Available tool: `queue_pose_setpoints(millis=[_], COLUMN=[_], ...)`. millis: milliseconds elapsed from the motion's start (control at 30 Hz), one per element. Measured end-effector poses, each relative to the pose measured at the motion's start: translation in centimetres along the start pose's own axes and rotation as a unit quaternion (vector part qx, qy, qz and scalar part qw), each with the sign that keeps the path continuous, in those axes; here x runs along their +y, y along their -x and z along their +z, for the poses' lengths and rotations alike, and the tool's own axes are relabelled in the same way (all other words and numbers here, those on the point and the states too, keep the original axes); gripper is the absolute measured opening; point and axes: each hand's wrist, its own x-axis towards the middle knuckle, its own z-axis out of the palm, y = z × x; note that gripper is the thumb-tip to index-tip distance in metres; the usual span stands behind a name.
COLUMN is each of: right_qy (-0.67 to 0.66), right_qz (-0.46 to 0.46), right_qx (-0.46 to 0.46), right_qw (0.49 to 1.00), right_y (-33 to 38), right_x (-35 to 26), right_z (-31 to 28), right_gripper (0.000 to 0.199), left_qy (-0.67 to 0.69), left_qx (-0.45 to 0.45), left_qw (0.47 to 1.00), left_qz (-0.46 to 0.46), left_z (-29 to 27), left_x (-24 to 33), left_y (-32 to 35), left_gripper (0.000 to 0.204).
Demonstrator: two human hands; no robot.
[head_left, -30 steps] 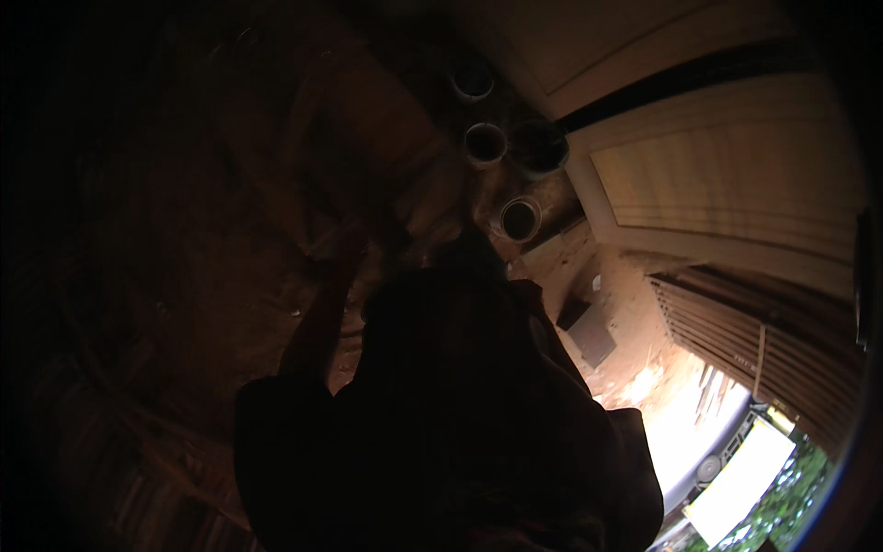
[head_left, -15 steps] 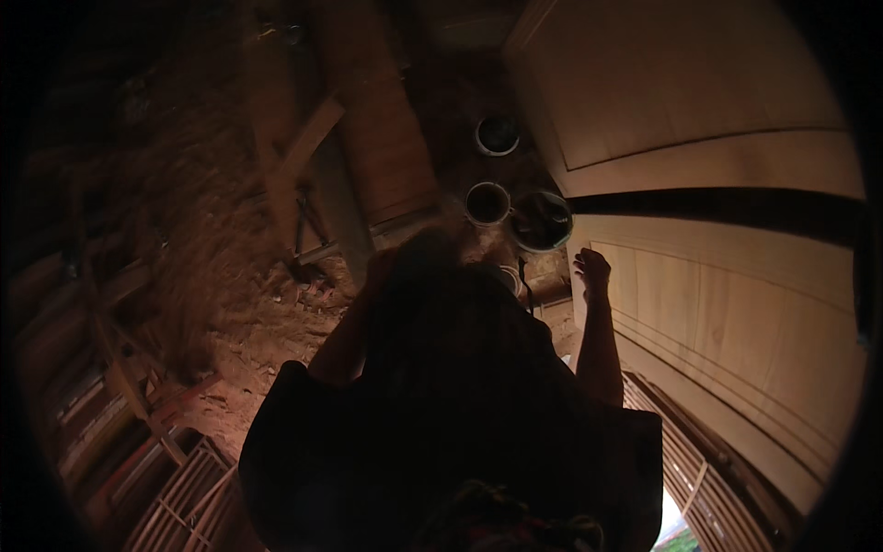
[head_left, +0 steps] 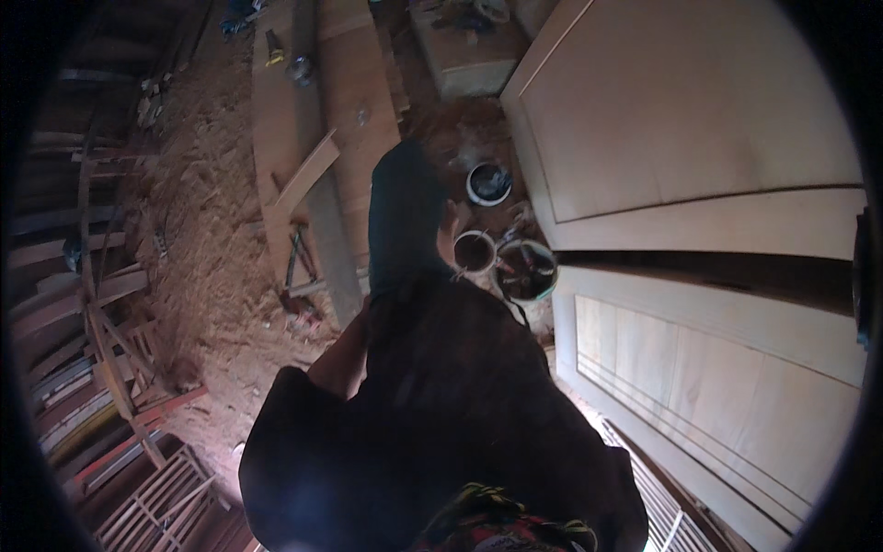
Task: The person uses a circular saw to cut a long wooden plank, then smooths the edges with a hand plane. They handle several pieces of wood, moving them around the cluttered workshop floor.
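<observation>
Your own dark-clothed body (head_left: 441, 432) fills the lower middle of the view and hides most of what you are doing. Your left forearm (head_left: 342, 359) shows only as a bare strip at the edge of the sleeve, and the hand at its end is covered, so you cannot tell whether it is spread or closed, nor whether it holds anything. Your right hand does not show at all. A dark leg (head_left: 403, 216) runs up from your body toward the pots on the floor, and a sliver of skin shows beside it, too small to name.

Take the brown-stained pot (head_left: 475, 249) as your mark. It sits on the floor just beyond the dark leg. Just right of it stands a larger pot (head_left: 527, 270) holding what look like brushes or sticks, though they are hard to make out. Above it stands a white pot (head_left: 488, 182) with dark contents. Right of all three lie pale wooden door panels (head_left: 699, 120). Left of the brown-stained pot lie long planks (head_left: 317, 110) on sawdust-covered ground (head_left: 202, 239).
</observation>
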Motion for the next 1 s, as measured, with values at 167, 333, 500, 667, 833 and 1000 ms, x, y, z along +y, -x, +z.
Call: queue_pose_setpoints(millis=[167,333,500,667,833,1000], right_qy=[0.017,-0.155,-0.205,-0.152,0.055,-0.057], right_qz=[0.032,0.030,0.113,0.105,-0.115,-0.071], right_qx=[0.046,0.092,0.110,0.068,0.045,0.067], right_qw=[0.998,0.983,0.966,0.980,0.991,0.994], right_y=[-0.6,-6.8,-15.3,-21.8,-31.4,-32.6], right_x=[-0.8,-9.2,-21.1,-32.9,-42.9,-56.6], right_z=[-3.4,-7.5,-8.6,-8.4,-9.4,-7.7], right_gripper=[0.021,0.020,0.024,0.022,0.028,0.029], left_qy=[0.021,0.064,-0.031,-0.012,0.643,0.688], left_qx=[-0.032,0.012,-0.052,-0.005,-0.016,0.066], left_qw=[0.999,0.998,0.998,0.997,0.755,0.719], left_qz=[0.010,0.025,0.010,0.078,-0.125,-0.072], left_z=[1.2,1.7,-4.5,-14.4,-27.8,-39.1], left_x=[2.9,2.3,4.6,10.7,19.4,24.1], left_y=[-6.0,-10.3,-16.6,-20.9,-26.2,-30.3], left_gripper=[0.041,0.043,0.043,0.031,0.033,0.041])
